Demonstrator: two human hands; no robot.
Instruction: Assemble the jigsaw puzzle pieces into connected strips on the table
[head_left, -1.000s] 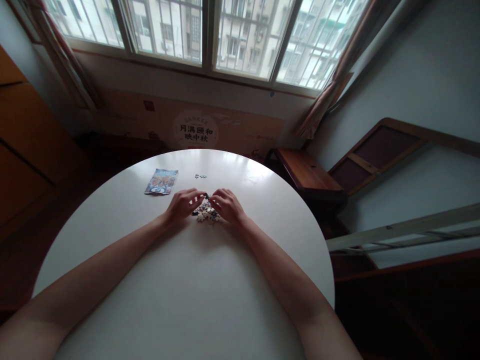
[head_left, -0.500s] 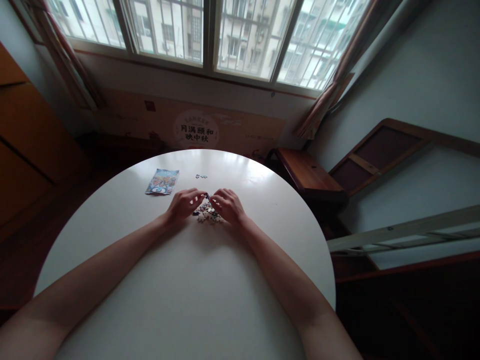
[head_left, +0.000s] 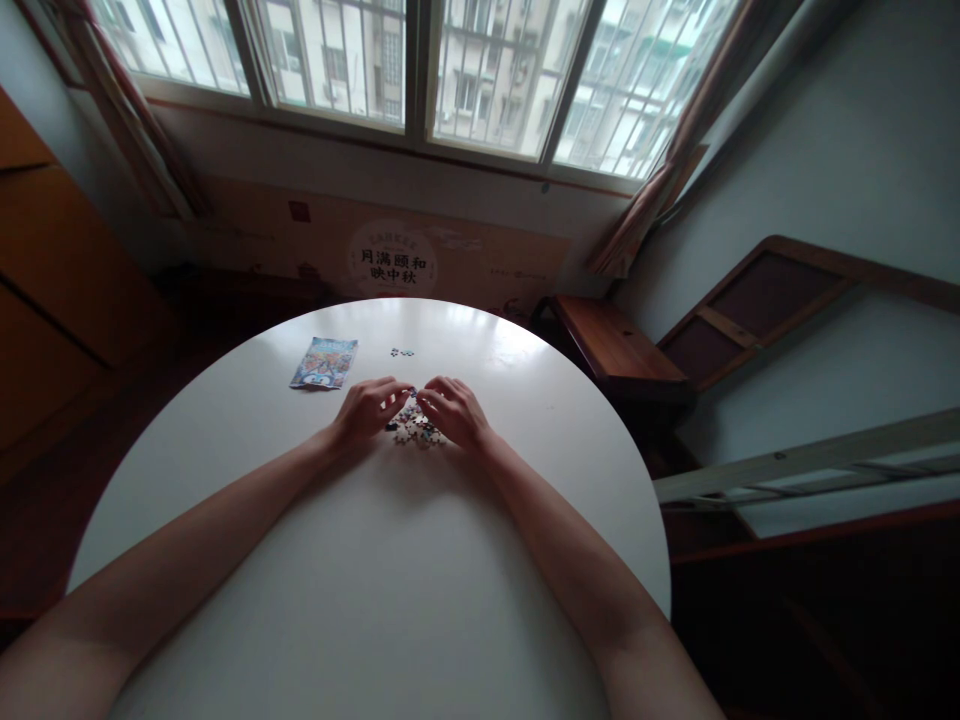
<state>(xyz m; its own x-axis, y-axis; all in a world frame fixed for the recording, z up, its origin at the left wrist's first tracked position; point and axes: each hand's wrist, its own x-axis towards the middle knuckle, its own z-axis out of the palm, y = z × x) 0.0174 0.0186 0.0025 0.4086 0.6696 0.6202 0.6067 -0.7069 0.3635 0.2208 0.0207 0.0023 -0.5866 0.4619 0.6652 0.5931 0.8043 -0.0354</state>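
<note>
My left hand (head_left: 369,408) and my right hand (head_left: 454,408) meet fingertip to fingertip above a small heap of jigsaw puzzle pieces (head_left: 418,430). Pinched between the fingertips of both is a small dark blue puzzle piece (head_left: 412,393); whether it is one piece or two joined, I cannot tell. The heap lies partly under my fingers, mixed light and dark. Just beyond the hands, a few separate puzzle pieces (head_left: 402,352) rest flat on the white round table (head_left: 375,570).
A colourful printed packet (head_left: 325,363) lies on the table to the left of my hands. Past the table's far right edge stands a wooden bench (head_left: 616,340). Windows (head_left: 495,80) with bars run along the far wall, and an orange cabinet (head_left: 67,270) is at left.
The held piece has turned slightly between my fingertips and shows more blue. Both hands otherwise stay in nearly the same place.
</note>
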